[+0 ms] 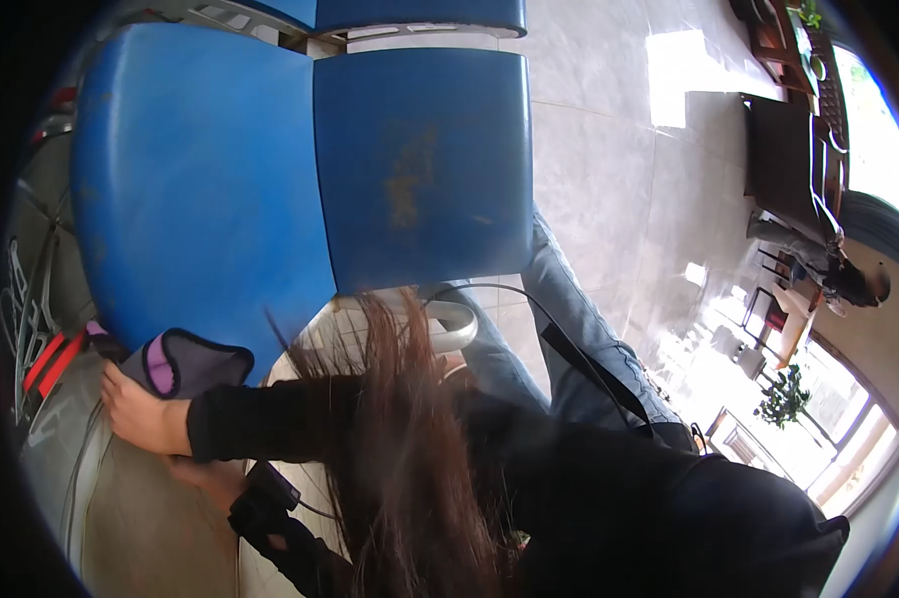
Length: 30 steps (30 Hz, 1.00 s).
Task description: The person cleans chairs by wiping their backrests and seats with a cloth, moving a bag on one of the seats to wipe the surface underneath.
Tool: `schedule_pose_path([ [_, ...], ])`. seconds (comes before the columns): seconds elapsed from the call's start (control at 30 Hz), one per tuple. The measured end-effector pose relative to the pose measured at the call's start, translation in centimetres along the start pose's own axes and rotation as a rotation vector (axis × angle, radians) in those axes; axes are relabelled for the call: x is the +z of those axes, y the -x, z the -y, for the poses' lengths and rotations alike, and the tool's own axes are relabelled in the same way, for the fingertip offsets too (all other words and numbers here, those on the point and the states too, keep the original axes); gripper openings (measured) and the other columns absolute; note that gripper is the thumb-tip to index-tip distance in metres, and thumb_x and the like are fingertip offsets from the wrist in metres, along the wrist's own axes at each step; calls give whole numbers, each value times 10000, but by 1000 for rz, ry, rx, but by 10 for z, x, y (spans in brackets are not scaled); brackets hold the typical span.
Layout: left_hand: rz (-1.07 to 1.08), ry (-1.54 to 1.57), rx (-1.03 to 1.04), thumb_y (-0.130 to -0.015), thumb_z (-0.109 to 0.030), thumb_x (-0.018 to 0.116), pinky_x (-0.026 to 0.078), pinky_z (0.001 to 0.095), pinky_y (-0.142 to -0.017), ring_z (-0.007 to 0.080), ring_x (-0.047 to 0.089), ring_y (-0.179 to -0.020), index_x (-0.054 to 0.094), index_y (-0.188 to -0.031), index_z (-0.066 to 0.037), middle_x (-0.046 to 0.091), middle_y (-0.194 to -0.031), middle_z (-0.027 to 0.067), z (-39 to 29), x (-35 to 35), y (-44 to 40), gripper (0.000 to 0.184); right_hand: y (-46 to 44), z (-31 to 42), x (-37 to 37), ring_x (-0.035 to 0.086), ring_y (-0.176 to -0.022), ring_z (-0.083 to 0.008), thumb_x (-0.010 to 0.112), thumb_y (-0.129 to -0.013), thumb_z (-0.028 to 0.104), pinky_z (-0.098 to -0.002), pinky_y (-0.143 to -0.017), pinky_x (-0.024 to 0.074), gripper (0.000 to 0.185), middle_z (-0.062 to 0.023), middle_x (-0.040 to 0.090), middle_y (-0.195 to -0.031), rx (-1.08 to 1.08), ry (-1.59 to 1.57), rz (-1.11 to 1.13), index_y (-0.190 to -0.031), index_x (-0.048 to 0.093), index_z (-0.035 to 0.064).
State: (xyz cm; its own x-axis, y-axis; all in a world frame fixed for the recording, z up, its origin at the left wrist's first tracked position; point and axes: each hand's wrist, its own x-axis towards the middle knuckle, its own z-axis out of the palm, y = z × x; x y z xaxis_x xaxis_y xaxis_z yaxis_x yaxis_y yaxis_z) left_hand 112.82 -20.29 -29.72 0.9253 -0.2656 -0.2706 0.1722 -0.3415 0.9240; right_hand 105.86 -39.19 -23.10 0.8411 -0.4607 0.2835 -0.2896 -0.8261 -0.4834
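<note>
My left hand (142, 411), in a black sleeve, is at the lower left beside the blue seat. Its fingers are bent against a grey fabric item with purple lining (205, 365) and appear to grip its near edge. Just below, my right hand (208, 480) reaches toward the same spot. A black device with a cable (270, 493) is at its wrist. The right fingers are hidden behind the left hand, so their hold is unclear. Long hair hangs across the forearms.
Two blue padded seat sections (205, 169) (429, 164) fill the upper left. Red straps (56, 361) and metal frame parts lie at the far left. Jeans-clad legs (579, 319) are below the seat. At the right are a person (848, 279), furniture and a plant (783, 397).
</note>
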Motion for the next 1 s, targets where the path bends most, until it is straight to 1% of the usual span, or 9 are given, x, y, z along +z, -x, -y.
schedule_pose_path([
  [0.1,-91,153,-94,-1011,-383,322,400,470,-1012,299,505,-1203,506,-1282,14,533,-1301,137,-13,14,24,515,25,51,38,574,-985,-287,569,-759,236,-413,-960,386,210,-94,654,-951,-169,28,66,-802,709,86],
  [0.2,-161,280,-170,-1010,-388,332,385,454,-1027,293,509,-1199,516,-1271,12,535,-1297,140,-24,21,44,512,56,53,50,574,-921,-240,581,-740,261,-418,-895,407,178,-38,622,-874,-245,-123,-271,-762,678,114],
  [0.37,-253,433,-144,-1009,-396,348,360,427,-1053,281,515,-1193,532,-1254,9,540,-1291,144,-54,46,52,508,51,-32,2,572,-847,-199,613,-694,308,-407,-829,428,151,16,576,-799,-553,-267,-416,-740,630,165],
  [0.47,-277,-355,423,-1023,-465,233,319,428,-1070,287,490,-1238,482,-1350,-29,505,-1368,127,-88,68,62,599,13,-83,-2,573,-839,-207,667,-638,356,-413,-829,430,207,2,570,-788,-422,-218,-652,-744,615,186],
  [0.57,-104,-589,448,-1006,-539,201,334,428,-1067,309,490,-1255,480,-1365,-18,517,-1370,152,-88,70,29,692,-27,-143,-20,567,-859,-211,689,-618,363,-424,-866,414,233,-12,573,-788,-305,-103,-687,-750,637,179],
  [0.67,-183,-854,-50,-996,-566,204,397,434,-1010,358,550,-1173,563,-1273,23,587,-1261,217,-91,100,27,743,-62,-157,-35,560,-868,-214,679,-635,336,-419,-896,397,215,-25,586,-801,-51,-34,-671,-757,670,159],
  [0.8,-324,-957,127,-1000,-556,224,468,488,-865,464,600,-992,667,-1062,68,657,-1031,279,-95,113,41,767,-48,-116,-48,556,-885,-211,654,-660,310,-392,-893,390,211,-41,602,-818,71,145,-504,-760,689,127],
  [0.9,-377,-1122,77,-1014,-520,223,470,520,-789,500,595,-906,667,-996,90,647,-961,314,-98,115,41,755,-4,-78,-26,567,-893,-219,596,-723,268,-395,-878,399,163,-33,611,-817,-261,-54,-307,-765,681,135],
  [1.0,-339,-870,369,-1034,-436,238,451,517,-677,492,591,-769,652,-880,105,640,-869,320,-92,121,46,699,-6,-110,-32,567,-850,-190,591,-731,270,-364,-819,426,133,3,587,-815,-541,-164,-356,-785,648,162],
])
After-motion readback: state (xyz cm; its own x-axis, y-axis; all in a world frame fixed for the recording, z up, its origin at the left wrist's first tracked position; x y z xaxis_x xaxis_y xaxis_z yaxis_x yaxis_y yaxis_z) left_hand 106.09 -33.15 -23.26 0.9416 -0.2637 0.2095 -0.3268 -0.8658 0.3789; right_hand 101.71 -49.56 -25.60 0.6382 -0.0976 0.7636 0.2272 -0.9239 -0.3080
